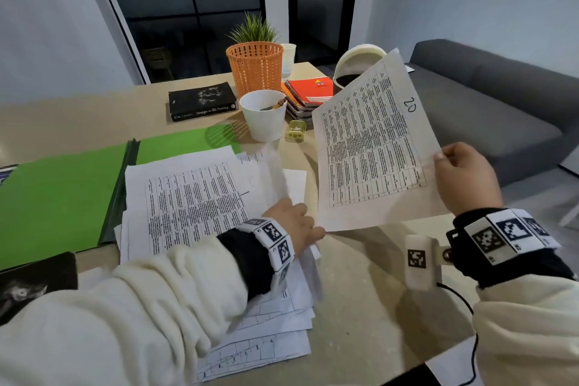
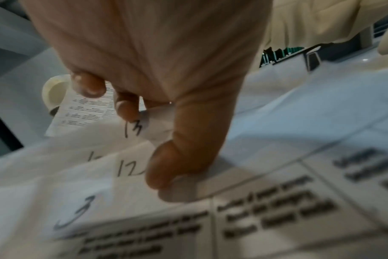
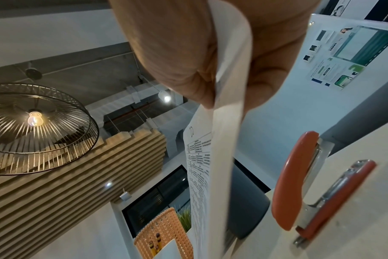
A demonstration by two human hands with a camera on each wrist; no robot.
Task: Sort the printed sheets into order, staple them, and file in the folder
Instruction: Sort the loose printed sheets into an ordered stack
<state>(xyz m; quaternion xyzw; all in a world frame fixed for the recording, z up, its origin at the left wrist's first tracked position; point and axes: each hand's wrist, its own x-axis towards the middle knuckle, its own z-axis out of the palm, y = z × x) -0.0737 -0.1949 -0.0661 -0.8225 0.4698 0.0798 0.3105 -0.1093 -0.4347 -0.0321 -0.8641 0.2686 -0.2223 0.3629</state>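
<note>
My right hand (image 1: 445,160) pinches the right edge of a printed sheet (image 1: 369,147) marked "20" and holds it tilted above the table's right side; thumb and fingers close on that sheet (image 3: 202,175) in the right wrist view. My left hand (image 1: 300,213) rests on a loose pile of printed sheets (image 1: 194,204). Up close, my left hand (image 2: 144,138) has its thumb (image 2: 166,166) on a sheet marked "12" while curled fingers lift the corner of one marked "13" (image 2: 133,129). An open green folder (image 1: 56,197) lies left of the pile. An orange stapler (image 3: 299,184) lies on the table.
Behind the pile stand a white cup of pencils (image 1: 264,116), an orange basket (image 1: 255,69), a black book (image 1: 202,100), spiral notebooks (image 1: 308,92) and a yellow sharpener (image 1: 296,129). A grey sofa (image 1: 501,103) sits beyond the table's right edge.
</note>
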